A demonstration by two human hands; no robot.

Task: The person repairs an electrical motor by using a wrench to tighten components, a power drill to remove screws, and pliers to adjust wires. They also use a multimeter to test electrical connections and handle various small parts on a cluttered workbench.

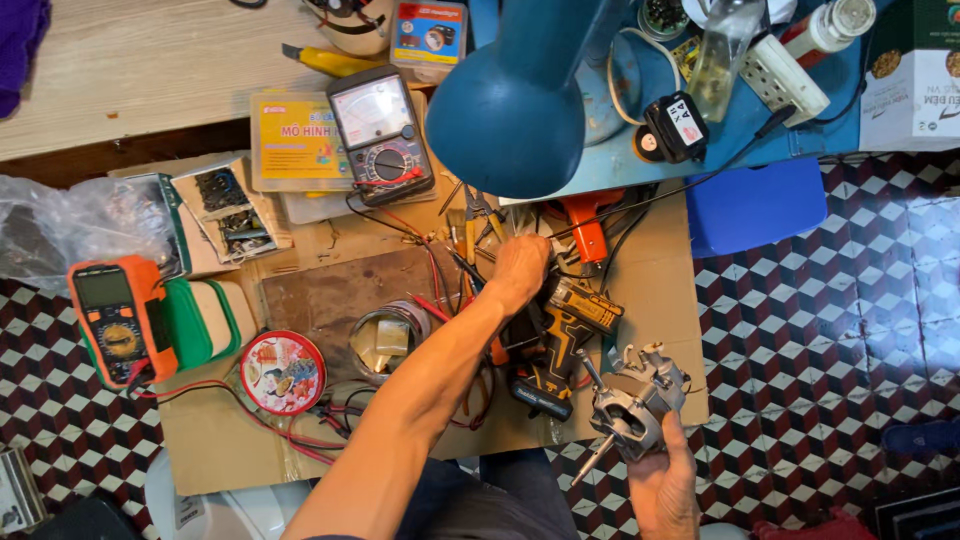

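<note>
Right hand [662, 485] grips small motor [632, 395] by body, shaft angled down-left. Left hand [520, 268] reaches into tool pile on cardboard [660, 260] beside cordless drill [560, 345]; fingers hidden, grasp unclear. Advice: keep motor steady, clear of wires.

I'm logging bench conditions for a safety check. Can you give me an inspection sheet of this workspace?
Surface: cardboard sheet laid on a patterned tile floor, crowded.
Job's things: small grey motor with a shaft; cordless drill, lying flat.
Clutter: analog multimeter, orange digital meter, round red tin, glass jar, blue lamp shade, blue box.
Hands: left hand reaches among hand tools past the drill; right hand holds the motor from below.
Cables: red and black leads trail loose across the cardboard.
Surroundings: wooden board, plastic bag.
</note>
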